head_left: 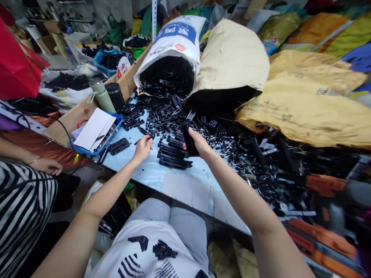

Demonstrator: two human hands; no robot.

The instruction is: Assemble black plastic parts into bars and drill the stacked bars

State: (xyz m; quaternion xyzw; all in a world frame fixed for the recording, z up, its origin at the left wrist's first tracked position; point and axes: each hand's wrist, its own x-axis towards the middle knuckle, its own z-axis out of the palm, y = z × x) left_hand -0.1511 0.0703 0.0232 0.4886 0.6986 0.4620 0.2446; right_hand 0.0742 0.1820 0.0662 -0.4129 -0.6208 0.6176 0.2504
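My right hand (199, 143) is wrapped round a long black plastic part (190, 141), held tilted above the table. Just left of it, a row of several similar black parts (174, 160) lies side by side on the light-blue tabletop (150, 173). My left hand (142, 149) has its fingers pinched together at a small dark piece (152, 136), too small to name. Beyond both hands spreads a heap of loose black parts (165, 110). A flat black case-like piece (119, 146) rests to the left of my left hand.
A blue tray (117, 125) with papers, a green bottle (101, 94) and a black cup (115, 96) stand at the left. White (176, 50) and cream (228, 58) sacks lie open behind the heap. Orange power tools (324, 239) are at the right. Another person's hand (48, 165) is at far left.
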